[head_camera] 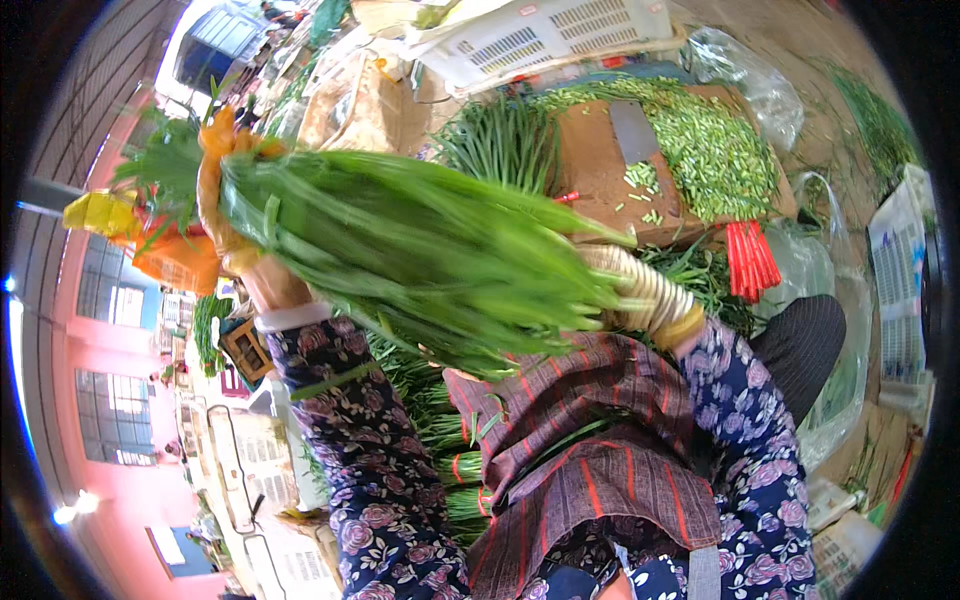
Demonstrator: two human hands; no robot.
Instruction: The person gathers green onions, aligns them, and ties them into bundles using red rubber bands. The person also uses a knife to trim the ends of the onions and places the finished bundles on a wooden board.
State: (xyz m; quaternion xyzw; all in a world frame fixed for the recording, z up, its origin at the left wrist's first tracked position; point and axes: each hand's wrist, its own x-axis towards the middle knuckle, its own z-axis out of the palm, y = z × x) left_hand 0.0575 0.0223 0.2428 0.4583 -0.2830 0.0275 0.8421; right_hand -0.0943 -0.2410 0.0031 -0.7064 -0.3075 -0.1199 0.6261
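A large bunch of green leafy stalks, probably garlic chives [420, 247], is held up in front of me, blurred by motion. My left hand [225, 195], in a glove with orange fingertips, grips the leafy left end. At the pale cut ends on the right, my right hand [645, 289], in a white ribbed glove, holds the bunch from beneath; its fingers are mostly hidden. Beyond the bunch lies a wooden board [589, 150] with a cleaver [634, 131] and a heap of chopped stem ends [712, 150]. More thin green stalks [502, 142] lie at the board's left.
Red strips [750, 259] hang at the board's near edge. Bundles with red ties [466, 480] lie left of my striped apron [585, 450]. A white plastic crate [547, 37] stands behind the board. Clear plastic sheeting [825, 255] spreads on the right, near another crate [904, 277].
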